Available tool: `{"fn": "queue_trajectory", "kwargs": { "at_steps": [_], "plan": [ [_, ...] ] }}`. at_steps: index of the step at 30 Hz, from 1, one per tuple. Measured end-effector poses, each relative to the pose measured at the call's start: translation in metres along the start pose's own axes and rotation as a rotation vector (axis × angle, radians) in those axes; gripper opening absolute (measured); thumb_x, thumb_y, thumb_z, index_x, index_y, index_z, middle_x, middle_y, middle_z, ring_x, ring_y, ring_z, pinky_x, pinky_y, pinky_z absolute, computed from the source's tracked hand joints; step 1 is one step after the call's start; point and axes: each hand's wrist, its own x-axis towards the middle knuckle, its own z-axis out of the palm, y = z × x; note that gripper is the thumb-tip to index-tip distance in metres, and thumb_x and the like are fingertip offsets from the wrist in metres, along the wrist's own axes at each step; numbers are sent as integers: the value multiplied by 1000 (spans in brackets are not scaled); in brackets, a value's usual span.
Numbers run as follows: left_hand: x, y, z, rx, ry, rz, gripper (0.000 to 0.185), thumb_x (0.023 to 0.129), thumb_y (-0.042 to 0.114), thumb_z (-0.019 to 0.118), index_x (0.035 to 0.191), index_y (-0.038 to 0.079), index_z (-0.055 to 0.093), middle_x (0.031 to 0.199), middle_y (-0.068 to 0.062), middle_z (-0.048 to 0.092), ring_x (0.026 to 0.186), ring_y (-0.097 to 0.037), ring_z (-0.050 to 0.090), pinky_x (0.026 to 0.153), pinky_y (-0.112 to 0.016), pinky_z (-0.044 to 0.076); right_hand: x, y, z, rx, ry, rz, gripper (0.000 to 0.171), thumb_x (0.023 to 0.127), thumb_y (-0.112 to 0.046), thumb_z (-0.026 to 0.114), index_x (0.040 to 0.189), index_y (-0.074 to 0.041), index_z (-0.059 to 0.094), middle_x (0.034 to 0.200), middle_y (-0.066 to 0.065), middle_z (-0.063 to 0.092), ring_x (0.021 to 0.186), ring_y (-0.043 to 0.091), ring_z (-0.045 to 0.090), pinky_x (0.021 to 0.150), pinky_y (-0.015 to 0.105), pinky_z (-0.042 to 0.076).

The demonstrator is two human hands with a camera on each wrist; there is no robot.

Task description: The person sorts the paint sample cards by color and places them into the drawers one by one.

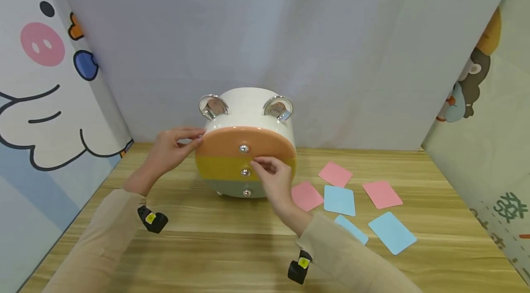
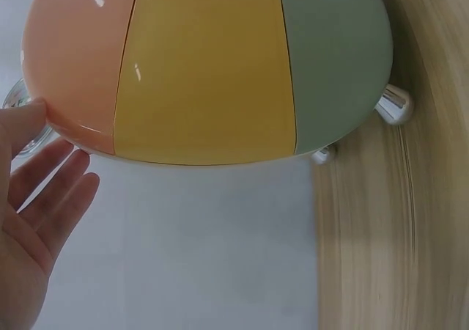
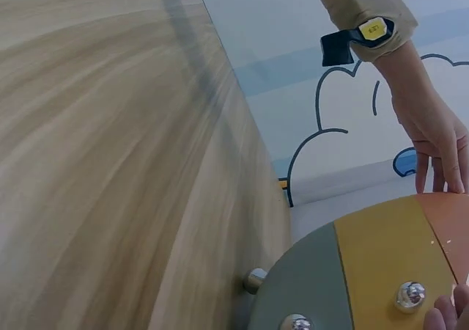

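Steadying the box (image 1: 247, 146) with our left hand (image 1: 171, 150), we are laying straight fingers (image 1: 191, 135) — held close together — against its upper left edge, at the orange drawer (image 1: 244, 139). The left wrist view is showing those fingers (image 2: 51, 191) relaxed and slightly spread beside the orange rim.

We are bringing our right hand (image 1: 273, 180) to the box front: its fingers (image 1: 265, 163) are curling together just beside the middle knob (image 1: 245, 172), on the yellow drawer (image 1: 225, 169). Whether they are actually pinching the knob we cannot tell — in the right wrist view only fingertips (image 3: 448, 317) are showing next to it.

The box is standing on the table (image 1: 232, 247), near the back wall, with the green drawer (image 1: 232, 188) lowest. Pink and blue cards (image 1: 339, 200) are lying on the table to its right.
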Motion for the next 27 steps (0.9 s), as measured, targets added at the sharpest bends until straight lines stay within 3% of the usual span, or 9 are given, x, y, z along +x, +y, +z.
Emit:
{"fn": "queue_trajectory", "kwargs": {
  "at_steps": [7,14,20,27],
  "plan": [
    [0,-2,1,2,2,7,24,84,8,64,107,0,67,108,-15,64,91,-29,63,64,-34,57,-12,21,-4,-9,-9,152,18,81,-9,68,93,4,66,82,6,66,69,8,59,60,25,53],
    [-1,-3,1,14,-4,11,25,85,10,64,108,1,67,109,-14,64,92,-28,63,64,-34,57,-15,34,5,115,24,253,23,81,-11,69,96,6,63,80,5,64,75,17,64,64,31,56],
    [-1,-3,2,14,-5,2,25,85,10,64,108,1,67,109,-15,64,92,-29,63,65,-33,57,-17,36,16,137,78,271,23,80,-12,70,96,4,63,82,7,65,74,17,63,65,32,56],
    [0,-4,3,3,11,17,23,84,8,64,106,1,68,107,-15,65,90,-30,64,64,-34,57,-18,36,29,219,161,229,20,80,-6,68,95,5,60,84,8,62,66,13,61,52,20,51]
  ]
}}
